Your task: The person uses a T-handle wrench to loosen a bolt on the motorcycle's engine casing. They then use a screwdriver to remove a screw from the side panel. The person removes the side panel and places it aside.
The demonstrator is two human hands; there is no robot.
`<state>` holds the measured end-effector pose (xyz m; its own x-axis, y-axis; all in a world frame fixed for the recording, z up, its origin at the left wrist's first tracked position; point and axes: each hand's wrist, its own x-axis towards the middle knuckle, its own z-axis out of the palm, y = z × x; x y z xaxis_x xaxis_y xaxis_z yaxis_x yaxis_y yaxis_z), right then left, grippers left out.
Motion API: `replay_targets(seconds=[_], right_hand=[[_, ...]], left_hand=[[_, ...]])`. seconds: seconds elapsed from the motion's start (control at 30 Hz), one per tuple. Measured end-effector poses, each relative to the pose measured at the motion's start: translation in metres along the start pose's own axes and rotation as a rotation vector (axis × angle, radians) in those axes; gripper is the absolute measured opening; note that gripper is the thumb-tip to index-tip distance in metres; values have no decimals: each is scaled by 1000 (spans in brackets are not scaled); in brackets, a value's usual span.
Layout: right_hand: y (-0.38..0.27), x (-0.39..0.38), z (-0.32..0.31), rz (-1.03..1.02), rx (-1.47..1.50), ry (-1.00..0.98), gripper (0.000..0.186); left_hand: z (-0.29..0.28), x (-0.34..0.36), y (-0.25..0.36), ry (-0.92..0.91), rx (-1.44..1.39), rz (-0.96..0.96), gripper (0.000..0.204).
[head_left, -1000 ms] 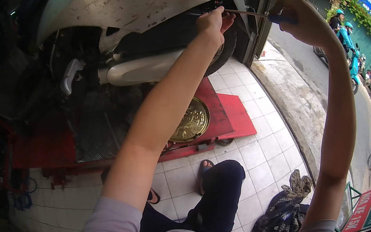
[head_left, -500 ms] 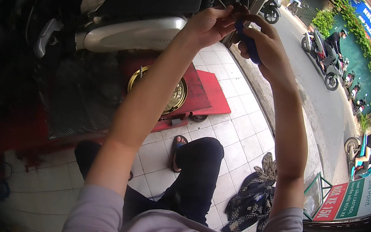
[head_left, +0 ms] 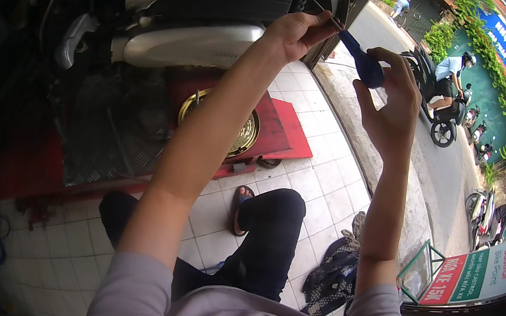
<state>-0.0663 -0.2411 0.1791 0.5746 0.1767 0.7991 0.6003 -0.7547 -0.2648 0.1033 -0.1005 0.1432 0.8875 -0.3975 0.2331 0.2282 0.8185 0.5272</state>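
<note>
My left hand (head_left: 295,34) reaches up beside the rear of a motorbike (head_left: 185,38). Its thumb and fingers are pinched together at a small part I cannot make out, by the front end of a blue-handled tool that looks like a screwdriver (head_left: 362,60). At the wide butt of that handle is my right hand (head_left: 394,94), its thumb and fingertips curved loosely around it with a gap to the palm. The tool's tip is hidden by the left fingers.
The motorbike stands on a red lift platform (head_left: 298,132), where a gold round dish (head_left: 246,138) lies under my left forearm. Dark patterned cloth (head_left: 334,273) is heaped on white tiles near my right. Beyond the doorway a rider (head_left: 449,75) passes along the road, and a sign board (head_left: 476,273) stands at right.
My right hand has loosened from a full grip and drawn back to the handle's butt. The tool and both hands have shifted slightly rightward. A different rider is on the road.
</note>
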Motion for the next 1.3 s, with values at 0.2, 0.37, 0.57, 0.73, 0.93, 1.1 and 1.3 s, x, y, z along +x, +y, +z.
replay_targets(seconds=[0.2, 0.37, 0.57, 0.73, 0.93, 1.1, 1.3], right_hand=[[15, -4, 7, 141, -295, 168, 15], [31, -5, 12, 233, -153, 144, 36], [25, -10, 6, -123, -138, 259, 21], [53, -9, 11, 194, -231, 220, 17], [24, -17, -5, 102, 85, 159, 35], [42, -17, 2, 189, -10, 229, 24], [44, -10, 4, 252, 8, 140, 20]], left_hand=[[9, -8, -16, -154, 50, -16, 12], [5, -6, -22, -130, -8, -34, 10], [10, -8, -23, -65, -2, -15, 10], [23, -24, -45, -332, -52, -141, 10], [19, -20, -49, -117, 83, -105, 6], [22, -24, -51, -208, 37, -95, 17], [17, -27, -54, -248, 41, -109, 12]])
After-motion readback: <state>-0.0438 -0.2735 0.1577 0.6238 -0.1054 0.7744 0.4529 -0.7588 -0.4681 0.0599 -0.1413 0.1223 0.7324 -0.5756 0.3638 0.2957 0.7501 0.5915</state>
